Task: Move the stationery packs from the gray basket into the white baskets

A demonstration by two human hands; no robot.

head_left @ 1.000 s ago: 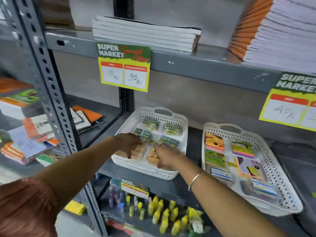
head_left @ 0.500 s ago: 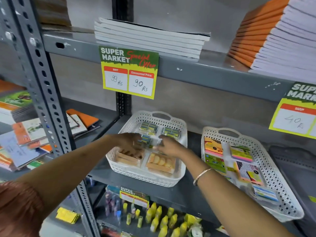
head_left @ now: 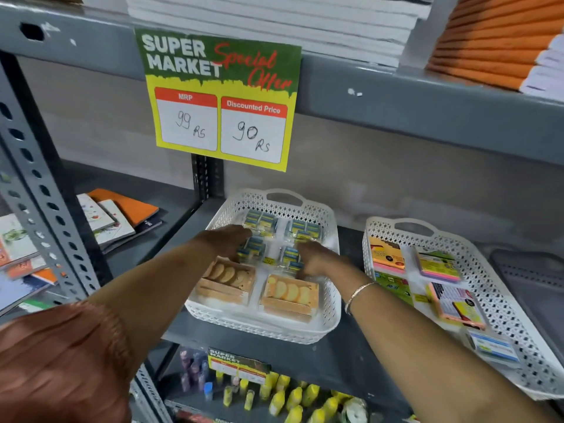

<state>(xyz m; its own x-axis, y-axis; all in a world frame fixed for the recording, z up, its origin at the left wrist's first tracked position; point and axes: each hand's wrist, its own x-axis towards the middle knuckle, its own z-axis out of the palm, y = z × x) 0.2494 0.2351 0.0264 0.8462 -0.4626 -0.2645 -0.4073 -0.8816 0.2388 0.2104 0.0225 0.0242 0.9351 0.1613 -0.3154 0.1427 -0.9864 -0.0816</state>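
The left white basket (head_left: 333, 323) holds two orange packs (head_left: 227, 282) in front and small blue-and-yellow packs (head_left: 263, 219) in two rows behind. My left hand (head_left: 224, 242) lies palm down over the middle-left blue-and-yellow pack (head_left: 254, 250), fingers stretched toward the back row. Fingers of my right hand (head_left: 319, 259) are bent over the right edge of the middle-right pack (head_left: 290, 254). Whether that hand grips the pack I cannot tell. The right white basket (head_left: 515, 303) holds several sticky-note packs (head_left: 439, 265). The gray basket (head_left: 537, 288) shows at the far right edge.
A grey shelf beam with a price sign (head_left: 221, 102) hangs just above the baskets. Notebook stacks (head_left: 488, 41) sit on the upper shelf and notebooks (head_left: 119, 218) lie left of the upright post (head_left: 39, 190). Yellow bottles (head_left: 293, 398) stand on the shelf below.
Both hands have moved from the orange packs at the front of the left white basket back to the blue-and-yellow packs. The camera has come closer to the shelf.
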